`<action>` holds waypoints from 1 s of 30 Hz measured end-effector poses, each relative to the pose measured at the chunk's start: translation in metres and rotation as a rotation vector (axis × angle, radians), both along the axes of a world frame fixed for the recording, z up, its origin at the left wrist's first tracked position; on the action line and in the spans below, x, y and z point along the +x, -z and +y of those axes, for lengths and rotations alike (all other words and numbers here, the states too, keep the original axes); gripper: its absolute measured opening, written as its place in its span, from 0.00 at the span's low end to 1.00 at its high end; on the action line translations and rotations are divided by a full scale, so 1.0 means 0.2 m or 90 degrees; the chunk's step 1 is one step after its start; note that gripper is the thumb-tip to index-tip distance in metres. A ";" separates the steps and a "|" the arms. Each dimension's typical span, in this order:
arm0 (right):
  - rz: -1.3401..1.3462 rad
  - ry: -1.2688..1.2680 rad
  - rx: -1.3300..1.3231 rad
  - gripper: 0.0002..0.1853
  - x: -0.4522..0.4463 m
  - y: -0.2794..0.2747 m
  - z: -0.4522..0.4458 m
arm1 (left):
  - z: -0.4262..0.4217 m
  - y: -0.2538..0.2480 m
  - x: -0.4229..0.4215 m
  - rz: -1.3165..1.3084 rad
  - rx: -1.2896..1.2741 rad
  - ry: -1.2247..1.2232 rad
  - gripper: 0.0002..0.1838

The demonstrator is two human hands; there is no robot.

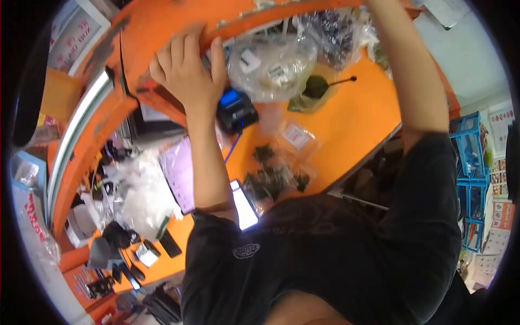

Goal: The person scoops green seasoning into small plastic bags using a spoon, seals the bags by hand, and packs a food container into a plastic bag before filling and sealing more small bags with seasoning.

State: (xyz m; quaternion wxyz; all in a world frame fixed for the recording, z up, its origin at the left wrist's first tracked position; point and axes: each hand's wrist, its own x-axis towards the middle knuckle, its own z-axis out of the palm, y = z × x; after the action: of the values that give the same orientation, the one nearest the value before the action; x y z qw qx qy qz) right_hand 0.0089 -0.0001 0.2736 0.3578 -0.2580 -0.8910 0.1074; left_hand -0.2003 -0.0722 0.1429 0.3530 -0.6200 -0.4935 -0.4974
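My left hand (189, 70) is raised against the orange frame (233, 23) at the top left, back towards me. Its fingers lie on the frame, with the thumb held apart, and I see nothing in it. Just right of it are a clear plastic bag (273, 62) with white labels and a small black device with a lit blue screen (230, 98). My right arm (406, 59) reaches up past the top edge, so the right hand is out of sight.
On the orange table (352, 124) lie an open bag with dark contents (316, 86), a small labelled packet (297, 135), dark green clumps (273, 176) and a lit phone (244, 208). White plastic bags (146, 189) lie left. Blue baskets (470, 179) stand right.
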 end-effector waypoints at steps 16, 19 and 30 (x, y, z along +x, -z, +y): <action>-0.296 0.256 -0.478 0.73 0.12 1.72 -1.45 | -0.87 1.13 0.08 0.009 -1.120 0.226 0.75; -0.239 0.232 -0.389 0.72 0.03 1.78 -1.41 | -0.83 1.20 0.10 -0.018 -1.074 0.318 0.67; -0.159 0.194 -0.456 0.40 -0.10 1.88 -1.39 | -0.95 1.15 -0.03 -0.408 -1.144 0.611 0.26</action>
State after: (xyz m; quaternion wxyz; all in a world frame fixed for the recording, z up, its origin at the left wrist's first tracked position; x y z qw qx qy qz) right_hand -0.0109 -0.2787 -0.1014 0.1458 -0.5065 -0.7853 0.3247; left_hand -0.2054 -0.2615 -0.0867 -0.6125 -0.6228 -0.4532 -0.1778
